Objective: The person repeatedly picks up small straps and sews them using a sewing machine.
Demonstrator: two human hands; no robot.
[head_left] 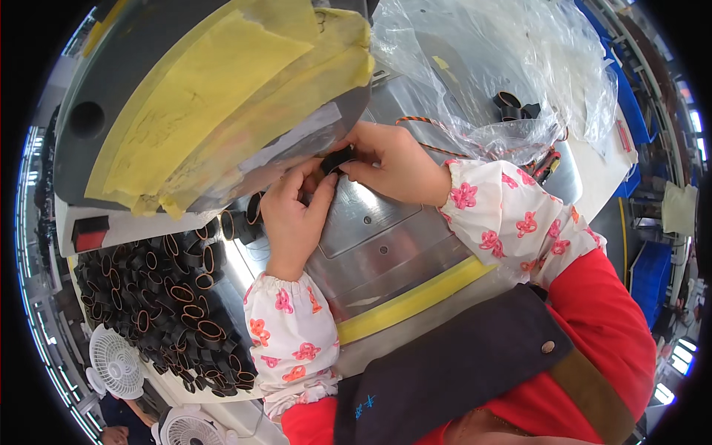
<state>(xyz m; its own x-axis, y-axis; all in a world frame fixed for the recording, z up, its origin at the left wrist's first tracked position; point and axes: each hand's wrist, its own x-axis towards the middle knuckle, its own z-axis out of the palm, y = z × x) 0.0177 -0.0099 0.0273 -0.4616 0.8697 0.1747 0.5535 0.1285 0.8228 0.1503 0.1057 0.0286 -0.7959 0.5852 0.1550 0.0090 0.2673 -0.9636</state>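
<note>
Between both my hands is a small black band loop, held by the fingertips over the metal plate of the table, close under the machine head. My left hand pinches its near left side with thumb and fingers. On the other side, my right hand grips it between thumb and forefinger. The large grey machine head, patched with yellow tape, hides what lies behind the band. Just left of my left hand, more black loops lie on the metal surface.
A big heap of black loops covers the left side. Clear plastic sheeting spreads at the far right, with several loops by it. Red-handled snips and a striped cord lie nearby. White fans and a person's arm are lower left.
</note>
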